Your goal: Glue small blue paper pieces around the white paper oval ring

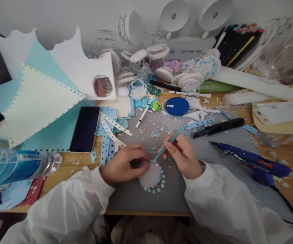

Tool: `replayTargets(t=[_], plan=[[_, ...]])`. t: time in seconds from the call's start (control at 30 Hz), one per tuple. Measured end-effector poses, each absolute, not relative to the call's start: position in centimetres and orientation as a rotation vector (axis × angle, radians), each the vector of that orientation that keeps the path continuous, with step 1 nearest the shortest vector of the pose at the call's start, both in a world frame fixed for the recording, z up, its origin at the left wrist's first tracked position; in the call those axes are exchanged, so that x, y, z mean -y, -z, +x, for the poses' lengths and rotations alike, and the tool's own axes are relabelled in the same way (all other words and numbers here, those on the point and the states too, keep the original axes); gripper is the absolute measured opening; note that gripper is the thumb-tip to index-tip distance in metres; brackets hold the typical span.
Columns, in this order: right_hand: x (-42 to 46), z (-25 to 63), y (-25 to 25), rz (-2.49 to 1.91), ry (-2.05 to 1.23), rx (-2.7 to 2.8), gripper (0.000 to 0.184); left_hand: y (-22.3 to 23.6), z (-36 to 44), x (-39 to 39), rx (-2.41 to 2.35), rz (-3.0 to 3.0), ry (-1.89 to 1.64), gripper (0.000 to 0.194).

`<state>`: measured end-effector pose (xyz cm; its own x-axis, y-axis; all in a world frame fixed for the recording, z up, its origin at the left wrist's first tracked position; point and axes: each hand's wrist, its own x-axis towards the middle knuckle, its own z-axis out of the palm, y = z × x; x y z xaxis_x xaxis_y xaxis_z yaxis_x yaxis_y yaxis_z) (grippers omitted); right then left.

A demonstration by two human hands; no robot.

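"What's the right grip (180, 156) doing?"
"It's pinching teal tweezers (170, 142), their tips nearing the round white disc (149, 177) below and leftward."
"And the left grip (127, 162)?"
"Thumb and forefinger are curving narrowly over the disc's rim; I can't quite tell whether they're holding anything. Tiny bluish papery flowers (162, 181) are edging it."

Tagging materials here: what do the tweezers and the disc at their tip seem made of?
Tweezers: perhaps coated metal, given slim arms and an even, dull teal finish; plastic possible. Disc: likely paper or card, its pale face matte without glare.
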<state>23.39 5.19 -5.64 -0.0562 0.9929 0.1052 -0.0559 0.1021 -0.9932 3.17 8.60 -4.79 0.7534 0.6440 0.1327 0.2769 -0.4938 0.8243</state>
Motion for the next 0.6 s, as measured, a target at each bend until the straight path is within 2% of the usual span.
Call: replayTargets(t=[0.6], plan=[[-5.2, 23.24, 5.61, -1.078, -1.189, 1.348, 0.02, 4.62, 3.22, -8.51, -0.788, 1.919, -0.592, 0.008]])
